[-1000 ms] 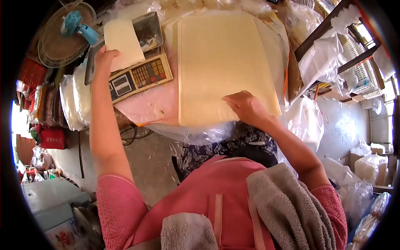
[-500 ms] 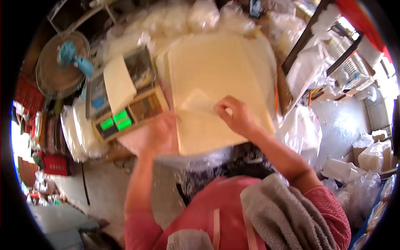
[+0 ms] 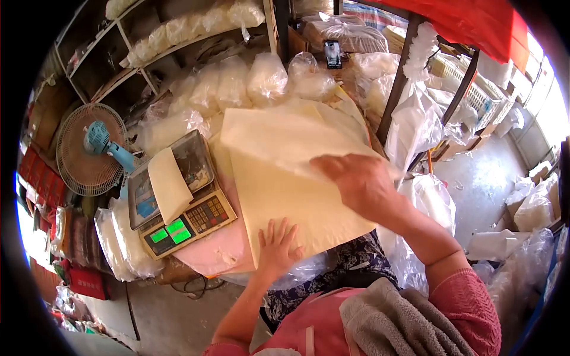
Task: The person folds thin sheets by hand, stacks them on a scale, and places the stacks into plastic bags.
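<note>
A thick stack of pale cream sheets [image 3: 291, 204] lies on a pink-covered table in front of me. My right hand [image 3: 359, 181] grips the top sheet [image 3: 285, 139] and holds it lifted and peeled back away from me. My left hand [image 3: 278, 246] lies flat, fingers spread, on the near edge of the stack. To the left stands an electronic scale [image 3: 184, 222] with green lit displays and a keypad. A folded cream sheet [image 3: 168, 184] rests on its pan.
A blue-hubbed wire fan [image 3: 89, 148] stands far left. Clear bags of white goods [image 3: 267, 77] fill the shelves behind the table. White plastic bags [image 3: 415, 113] hang on a dark post at right. More sacks [image 3: 534, 207] sit on the concrete floor at right.
My left hand left the sheet on the scale and came down flat onto the stack's near edge. My right hand pinched the top sheet and lifted it up and back. The view tilted upward.
</note>
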The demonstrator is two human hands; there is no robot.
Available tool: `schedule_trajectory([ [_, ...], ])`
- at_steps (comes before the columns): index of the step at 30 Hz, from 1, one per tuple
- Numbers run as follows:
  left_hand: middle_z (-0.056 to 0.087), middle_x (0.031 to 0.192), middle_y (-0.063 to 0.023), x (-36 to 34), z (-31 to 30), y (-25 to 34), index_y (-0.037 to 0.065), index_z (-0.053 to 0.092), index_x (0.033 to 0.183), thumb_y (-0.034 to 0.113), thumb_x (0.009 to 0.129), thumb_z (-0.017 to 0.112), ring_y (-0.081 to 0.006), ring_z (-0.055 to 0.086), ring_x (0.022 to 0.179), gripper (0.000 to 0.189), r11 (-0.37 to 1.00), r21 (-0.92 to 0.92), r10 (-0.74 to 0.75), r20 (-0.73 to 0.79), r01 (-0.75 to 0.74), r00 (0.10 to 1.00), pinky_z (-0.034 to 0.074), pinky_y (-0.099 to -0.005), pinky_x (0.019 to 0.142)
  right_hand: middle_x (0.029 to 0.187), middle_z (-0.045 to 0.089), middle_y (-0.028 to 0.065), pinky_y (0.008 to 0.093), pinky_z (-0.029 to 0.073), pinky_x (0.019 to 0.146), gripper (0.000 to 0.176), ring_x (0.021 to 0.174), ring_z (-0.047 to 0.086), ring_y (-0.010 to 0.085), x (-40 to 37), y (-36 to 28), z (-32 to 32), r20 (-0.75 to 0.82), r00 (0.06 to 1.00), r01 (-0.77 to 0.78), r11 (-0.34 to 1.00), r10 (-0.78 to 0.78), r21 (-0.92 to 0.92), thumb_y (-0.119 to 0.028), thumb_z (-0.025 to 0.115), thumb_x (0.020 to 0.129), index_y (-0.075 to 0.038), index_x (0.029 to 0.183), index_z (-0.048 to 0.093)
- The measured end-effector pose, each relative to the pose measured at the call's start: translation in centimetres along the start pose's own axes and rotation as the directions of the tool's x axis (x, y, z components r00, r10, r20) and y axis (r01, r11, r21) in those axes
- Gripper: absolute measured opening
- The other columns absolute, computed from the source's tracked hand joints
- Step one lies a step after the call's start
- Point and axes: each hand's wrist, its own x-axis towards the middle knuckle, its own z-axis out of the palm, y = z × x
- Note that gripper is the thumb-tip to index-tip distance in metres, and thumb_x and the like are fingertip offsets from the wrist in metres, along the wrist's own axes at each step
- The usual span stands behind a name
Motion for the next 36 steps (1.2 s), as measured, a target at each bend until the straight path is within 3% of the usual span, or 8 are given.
schedule_trajectory([
  [6, 0.040, 0.139, -0.0175, 0.8, -0.7, -4.7, 0.006, 0.044, 0.133, 0.014, 0.080, 0.069, -0.0360, 0.038, 0.130, 0.059, 0.724, -0.678, -0.361, -0.211, 0.130, 0.908, 0.029, -0.0441, 0.109, 0.105, 0.063, 0.0110, 0.0339, 0.051, 0.068, 0.036, 0.080, 0.062, 0.0219, -7.6, -2.0, 6.6, 0.159, 0.963, 0.216, 0.976, -0.218, 0.025, -0.005, 0.053, 0.077, -0.003, 0.113, 0.057],
  [9, 0.052, 0.129, -0.0167, 0.9, -4.1, -3.9, 0.004, 0.057, 0.109, 0.001, 0.074, 0.067, -0.0319, 0.050, 0.120, 0.037, 0.957, -0.243, -0.008, -0.569, -0.158, 0.823, 0.036, -0.0465, 0.104, 0.104, 0.065, 0.0125, 0.0339, 0.052, 0.078, 0.035, 0.088, 0.065, 0.0237, -8.3, -2.3, 5.6, 0.620, 0.770, 0.060, 0.985, -0.149, 0.163, -0.007, 0.051, 0.083, -0.003, 0.118, 0.057],
  [12, 0.063, 0.113, -0.0134, -0.8, -3.0, -7.7, 0.006, 0.061, 0.104, 0.000, 0.074, 0.066, -0.0312, 0.058, 0.110, 0.032, 0.862, -0.434, 0.187, -0.207, -0.262, 0.960, 0.040, -0.0396, 0.101, 0.109, 0.066, 0.0110, 0.0330, 0.049, 0.089, 0.036, 0.099, 0.064, 0.0246, -8.4, 1.0, 3.8, 0.625, 0.753, -0.353, 0.675, -0.206, 0.648, -0.011, 0.054, 0.089, -0.004, 0.124, 0.055],
  [14, 0.068, 0.100, -0.0117, -1.8, -2.3, -7.6, 0.004, 0.062, 0.105, 0.002, 0.076, 0.066, -0.0225, 0.066, 0.091, 0.029, 0.818, -0.574, -0.136, -0.147, 0.028, 0.980, 0.050, -0.0300, 0.081, 0.119, 0.061, 0.0178, 0.0345, 0.045, 0.096, 0.042, 0.109, 0.060, 0.0251, -9.1, 6.2, 4.4, 0.450, 0.855, -0.362, 0.321, -0.260, 0.875, -0.003, 0.050, 0.087, -0.004, 0.129, 0.053],
  [25, 0.065, 0.101, -0.0132, 3.7, -4.1, -6.8, 0.004, 0.055, 0.119, 0.017, 0.087, 0.062, -0.0229, 0.063, 0.091, 0.035, 0.676, -0.612, -0.650, -0.234, 0.410, 0.723, 0.048, -0.0322, 0.080, 0.098, 0.067, 0.0104, 0.0338, 0.050, 0.077, 0.033, 0.090, 0.064, 0.0178, -7.6, 10.8, 12.9, 0.352, 0.696, -0.676, 0.405, 0.626, 0.615, -0.014, 0.068, 0.082, 0.002, 0.109, 0.058],
  [28, 0.050, 0.131, -0.0169, 5.4, -2.9, -6.5, 0.008, 0.047, 0.131, 0.035, 0.086, 0.063, -0.0315, 0.050, 0.118, 0.055, 0.966, -0.029, -0.228, -0.565, 0.257, 0.793, 0.040, -0.0434, 0.098, 0.095, 0.067, 0.0153, 0.0374, 0.050, 0.076, 0.036, 0.087, 0.065, 0.0229, -6.0, 11.7, 16.6, 0.264, 0.654, -0.707, 0.447, 0.709, 0.549, -0.020, 0.067, 0.081, 0.002, 0.108, 0.056],
  [31, 0.030, 0.147, -0.0174, 5.5, -2.2, -4.0, 0.009, 0.039, 0.138, 0.052, 0.082, 0.060, -0.0365, 0.026, 0.136, 0.074, 0.964, 0.148, -0.206, -0.118, 0.222, 0.971, 0.020, -0.0573, 0.108, 0.099, 0.065, 0.0208, 0.0399, 0.050, 0.078, 0.046, 0.091, 0.064, 0.0283, -5.3, 11.9, 17.9, 0.285, 0.594, -0.797, 0.504, 0.752, 0.332, -0.027, 0.065, 0.082, 0.001, 0.117, 0.053],
  [36, 0.023, 0.151, -0.0152, 5.1, -0.6, -4.4, 0.011, 0.034, 0.142, 0.059, 0.082, 0.056, -0.0391, 0.017, 0.140, 0.080, 0.964, 0.139, -0.221, -0.072, 0.229, 0.973, 0.009, -0.0600, 0.110, 0.128, 0.050, 0.0232, 0.0447, 0.044, 0.091, 0.057, 0.113, 0.053, 0.0340, -4.3, 9.3, 15.9, 0.252, 0.640, -0.756, 0.653, 0.726, 0.039, -0.030, 0.060, 0.085, -0.004, 0.133, 0.043],
])
